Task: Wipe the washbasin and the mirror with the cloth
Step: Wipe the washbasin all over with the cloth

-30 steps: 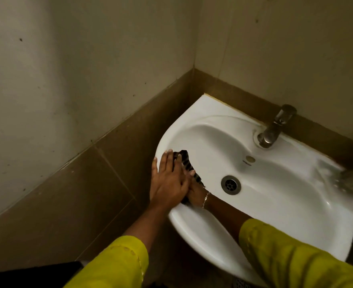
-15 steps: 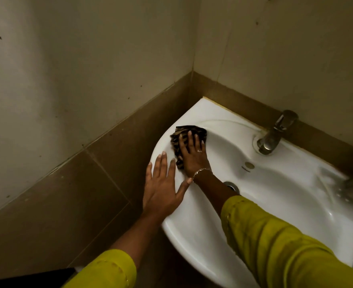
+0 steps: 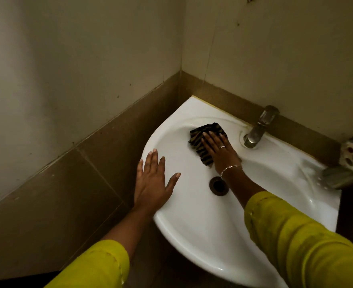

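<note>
A white corner washbasin (image 3: 202,225) is fixed where two walls meet. A dark striped cloth (image 3: 200,138) lies on the inner back slope of the bowl, left of the tap. My right hand (image 3: 219,150) presses flat on the cloth, fingers spread, with a ring and a wrist chain showing. My left hand (image 3: 152,181) rests flat and open on the basin's left rim, holding nothing. The drain (image 3: 218,185) sits in the bowl just below my right wrist. No mirror is in view.
A metal tap (image 3: 256,129) stands on the back rim, right of the cloth. Another metal fitting (image 3: 350,161) juts in at the right edge. Brown tiles (image 3: 71,183) line the lower walls; pale wall rises above.
My right hand has slid the cloth from the bowl's left side up and rightward toward the tap. My left hand came off the right hand and settled on the left rim.
</note>
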Demonstrator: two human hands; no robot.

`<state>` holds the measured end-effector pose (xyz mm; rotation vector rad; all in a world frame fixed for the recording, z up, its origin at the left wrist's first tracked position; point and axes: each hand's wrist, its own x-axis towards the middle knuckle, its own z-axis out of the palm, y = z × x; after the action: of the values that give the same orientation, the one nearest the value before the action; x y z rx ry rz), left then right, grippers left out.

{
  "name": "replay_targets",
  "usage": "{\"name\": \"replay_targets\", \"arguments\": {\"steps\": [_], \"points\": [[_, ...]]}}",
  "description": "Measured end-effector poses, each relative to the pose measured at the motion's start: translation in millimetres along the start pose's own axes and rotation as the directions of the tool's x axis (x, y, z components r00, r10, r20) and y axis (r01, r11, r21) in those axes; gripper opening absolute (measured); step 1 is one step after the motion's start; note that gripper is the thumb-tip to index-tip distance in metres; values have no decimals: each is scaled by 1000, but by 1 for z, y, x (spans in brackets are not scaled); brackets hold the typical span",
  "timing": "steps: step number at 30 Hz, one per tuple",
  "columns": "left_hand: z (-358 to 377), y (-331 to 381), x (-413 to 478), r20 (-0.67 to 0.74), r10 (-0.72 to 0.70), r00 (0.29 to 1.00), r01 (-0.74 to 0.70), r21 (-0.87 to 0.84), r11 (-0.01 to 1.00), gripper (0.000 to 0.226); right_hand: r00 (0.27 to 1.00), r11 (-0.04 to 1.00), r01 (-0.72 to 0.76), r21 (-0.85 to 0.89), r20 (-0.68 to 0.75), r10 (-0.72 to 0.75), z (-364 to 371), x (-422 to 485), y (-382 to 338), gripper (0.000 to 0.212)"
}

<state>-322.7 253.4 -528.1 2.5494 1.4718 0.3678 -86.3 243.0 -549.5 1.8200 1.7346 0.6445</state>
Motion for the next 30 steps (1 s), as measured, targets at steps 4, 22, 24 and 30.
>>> {"name": "replay_targets", "arguments": {"steps": [4, 22, 24, 30], "points": [[0, 0, -1, 2, -3, 1000, 3, -15, 1000, 105, 1000, 997, 5, -81, -23, -7, 11, -20, 6, 60], [-2, 2, 0, 4, 6, 1000, -6, 0, 1000, 85, 978, 915, 28, 403, 178, -108, 22, -19, -15, 72], [-1, 2, 1, 10, 3, 1000, -3, 8, 1000, 84, 979, 880, 4, 474, 176, -100, 24, -11, -25, 74], [0, 2, 1, 20, -1, 1000, 0, 26, 1000, 87, 985, 717, -119, 686, 172, 0, 2, 17, -66, 92]]}}
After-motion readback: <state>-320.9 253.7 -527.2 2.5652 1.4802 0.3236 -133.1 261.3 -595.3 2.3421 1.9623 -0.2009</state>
